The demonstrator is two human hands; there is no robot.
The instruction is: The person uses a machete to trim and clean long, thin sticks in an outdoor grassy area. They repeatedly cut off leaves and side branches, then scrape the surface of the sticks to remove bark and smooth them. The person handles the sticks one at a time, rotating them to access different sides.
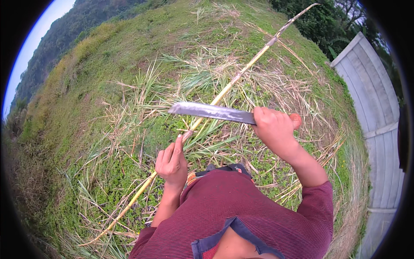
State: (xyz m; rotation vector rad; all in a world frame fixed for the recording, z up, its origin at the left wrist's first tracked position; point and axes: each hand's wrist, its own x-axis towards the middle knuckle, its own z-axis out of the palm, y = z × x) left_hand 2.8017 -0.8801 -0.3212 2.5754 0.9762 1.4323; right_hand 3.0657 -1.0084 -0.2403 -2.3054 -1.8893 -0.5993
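A long yellow sugarcane stalk (221, 96) slants across the view, from the lower left up to the far right. My left hand (172, 163) is closed around it in front of my body, thumb lying along the stalk. In my right hand (274, 128) is a machete (211, 111), its orange-brown handle end showing past my fist. The broad grey blade points left and crosses over the stalk a little beyond my left hand. Whether the blade touches the stalk I cannot tell.
Cut leaves and dry straw (207, 73) litter the green grass around me. To the right stands a grey panel wall (371, 99), with dark trees behind it. Wooded hills (56, 47) rise at the far left. My shoes (233, 168) show just past my shirt.
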